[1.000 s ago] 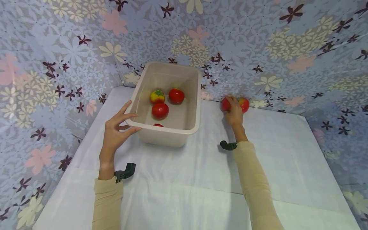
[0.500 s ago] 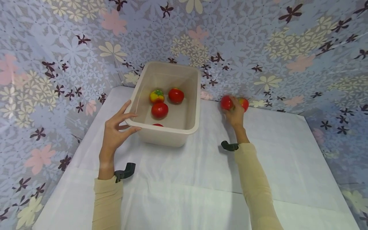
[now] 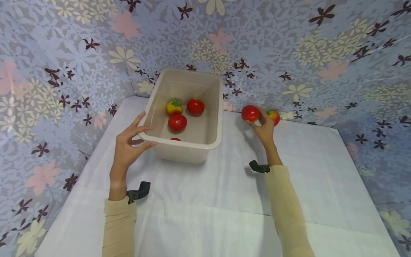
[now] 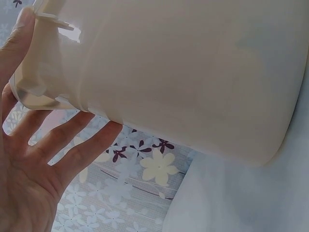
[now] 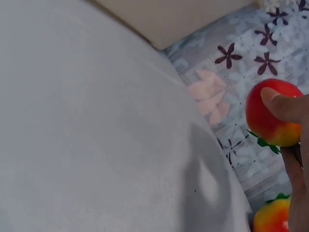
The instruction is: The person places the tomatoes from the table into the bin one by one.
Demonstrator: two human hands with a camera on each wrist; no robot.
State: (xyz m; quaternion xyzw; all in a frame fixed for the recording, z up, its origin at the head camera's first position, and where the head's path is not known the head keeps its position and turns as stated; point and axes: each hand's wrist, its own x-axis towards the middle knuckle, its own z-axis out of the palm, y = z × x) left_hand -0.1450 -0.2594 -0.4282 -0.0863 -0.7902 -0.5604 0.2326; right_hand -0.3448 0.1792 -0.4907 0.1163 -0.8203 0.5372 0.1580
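A red tomato (image 3: 249, 113) is held between the thumb and fingers of my right hand (image 3: 265, 131), raised off the table at its back edge. In the right wrist view that tomato (image 5: 270, 111) shows a yellow patch and green leaves underneath. Just right of the hand lies a second red and yellow tomato (image 3: 274, 116), partly covered by the hand. My left hand (image 3: 127, 142) grips the near left corner of a beige plastic bin (image 3: 183, 145), thumb on the front and fingers along the left side. Several tomatoes lie in it, one (image 3: 177, 123) near the middle, another mostly hidden by the front rim.
A white cloth covers the table (image 3: 205, 221). Behind it rises a flowered backdrop (image 3: 263, 53), close to the bin and the tomatoes. A small black camera (image 3: 259, 167) sits on the right wrist, and another camera (image 3: 139, 192) on the left.
My right hand has lifted the left one of the two tomatoes and moved it slightly left, away from the other. The left hand and the bin have stayed put.
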